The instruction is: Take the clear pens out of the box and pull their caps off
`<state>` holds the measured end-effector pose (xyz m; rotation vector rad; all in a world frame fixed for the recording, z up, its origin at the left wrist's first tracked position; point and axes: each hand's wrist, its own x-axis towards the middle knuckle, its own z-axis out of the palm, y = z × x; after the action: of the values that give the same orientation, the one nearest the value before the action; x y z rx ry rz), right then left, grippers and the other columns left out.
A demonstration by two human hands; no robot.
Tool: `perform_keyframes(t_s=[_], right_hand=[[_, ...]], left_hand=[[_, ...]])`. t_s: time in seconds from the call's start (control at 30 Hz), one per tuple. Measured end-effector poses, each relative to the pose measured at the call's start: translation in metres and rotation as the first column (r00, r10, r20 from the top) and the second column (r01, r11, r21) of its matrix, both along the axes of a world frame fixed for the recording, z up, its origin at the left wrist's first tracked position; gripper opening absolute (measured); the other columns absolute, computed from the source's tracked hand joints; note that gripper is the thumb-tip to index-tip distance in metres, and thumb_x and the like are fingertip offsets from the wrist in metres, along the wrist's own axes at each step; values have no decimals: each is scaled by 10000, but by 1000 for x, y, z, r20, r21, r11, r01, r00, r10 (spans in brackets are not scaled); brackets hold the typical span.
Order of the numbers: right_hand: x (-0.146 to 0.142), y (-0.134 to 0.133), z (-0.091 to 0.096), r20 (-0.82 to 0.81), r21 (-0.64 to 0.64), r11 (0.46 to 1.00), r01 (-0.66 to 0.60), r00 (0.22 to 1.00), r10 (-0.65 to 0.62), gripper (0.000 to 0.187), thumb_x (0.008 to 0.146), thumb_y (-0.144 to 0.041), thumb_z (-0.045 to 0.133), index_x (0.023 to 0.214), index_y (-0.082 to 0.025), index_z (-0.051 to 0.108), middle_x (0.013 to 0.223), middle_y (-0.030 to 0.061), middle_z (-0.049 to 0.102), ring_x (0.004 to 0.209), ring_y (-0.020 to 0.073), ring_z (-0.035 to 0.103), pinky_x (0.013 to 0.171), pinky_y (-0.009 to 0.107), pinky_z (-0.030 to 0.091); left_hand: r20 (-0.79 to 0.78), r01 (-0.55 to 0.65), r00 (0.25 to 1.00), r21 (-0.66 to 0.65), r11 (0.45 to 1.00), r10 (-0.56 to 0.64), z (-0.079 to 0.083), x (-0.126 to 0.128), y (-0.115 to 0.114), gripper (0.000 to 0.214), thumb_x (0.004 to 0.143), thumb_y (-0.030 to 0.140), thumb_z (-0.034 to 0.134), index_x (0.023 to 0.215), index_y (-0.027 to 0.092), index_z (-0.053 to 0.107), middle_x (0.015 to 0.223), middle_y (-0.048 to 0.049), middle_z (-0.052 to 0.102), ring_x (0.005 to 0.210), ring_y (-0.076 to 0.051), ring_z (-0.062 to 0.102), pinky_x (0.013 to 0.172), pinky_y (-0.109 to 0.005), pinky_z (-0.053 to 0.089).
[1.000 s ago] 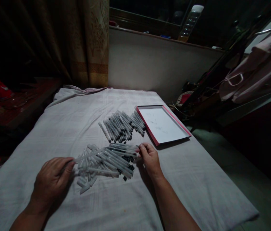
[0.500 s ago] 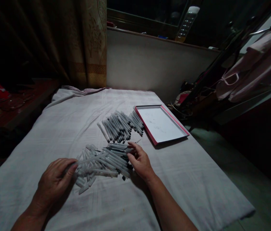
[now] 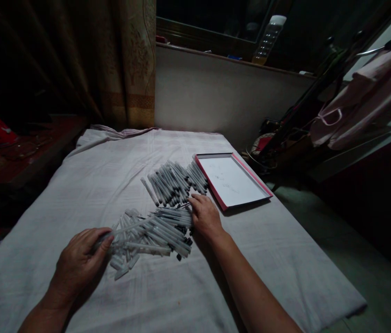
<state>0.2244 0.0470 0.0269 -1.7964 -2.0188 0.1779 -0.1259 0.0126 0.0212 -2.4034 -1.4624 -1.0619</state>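
Two heaps of clear pens lie on a white cloth-covered table (image 3: 154, 296). The near pile (image 3: 154, 233) has pens with black tips lying crosswise, with several loose caps at its left. The far pile (image 3: 174, 182) lies closer to a shallow red-edged tray (image 3: 232, 179). My left hand (image 3: 82, 263) rests at the near pile's left end, fingers curled round one pen barrel. At the right end of that pile, between the two heaps, my right hand (image 3: 204, 215) has its fingers curled and pinched on something thin and hard to make out.
A curtain (image 3: 126, 64) hangs behind the table on the left. A bottle (image 3: 267, 39) stands on the window ledge. Clothes (image 3: 365, 97) hang at the right above dark clutter. The table's right edge drops to the floor (image 3: 355, 259).
My right hand has moved left from the near pile's right end and then up toward the far pile. My left hand has stayed at the pile's left end.
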Motion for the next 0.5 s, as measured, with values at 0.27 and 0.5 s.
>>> perform_keyframes(t_s=[0.27, 0.5], right_hand=[[7, 13, 9, 176, -114, 993, 44, 984, -23, 232, 943, -190, 582, 1021, -259, 789, 1115, 77, 755, 1038, 251, 624, 857, 338, 448], [-4, -5, 14, 179, -188, 982, 15, 984, 19, 235, 944, -199, 576, 974, -253, 803, 984, 80, 759, 979, 258, 621, 810, 355, 417]], left_hand=[[4, 14, 1000, 1, 1000, -14, 0, 3, 0, 231, 983, 443, 503, 984, 262, 646, 850, -36, 755, 748, -212, 716, 717, -318, 547], [21, 24, 1000, -30, 999, -24, 1, 4, -1, 211, 970, 433, 528, 968, 266, 657, 843, -31, 762, 751, -206, 716, 727, -311, 551]])
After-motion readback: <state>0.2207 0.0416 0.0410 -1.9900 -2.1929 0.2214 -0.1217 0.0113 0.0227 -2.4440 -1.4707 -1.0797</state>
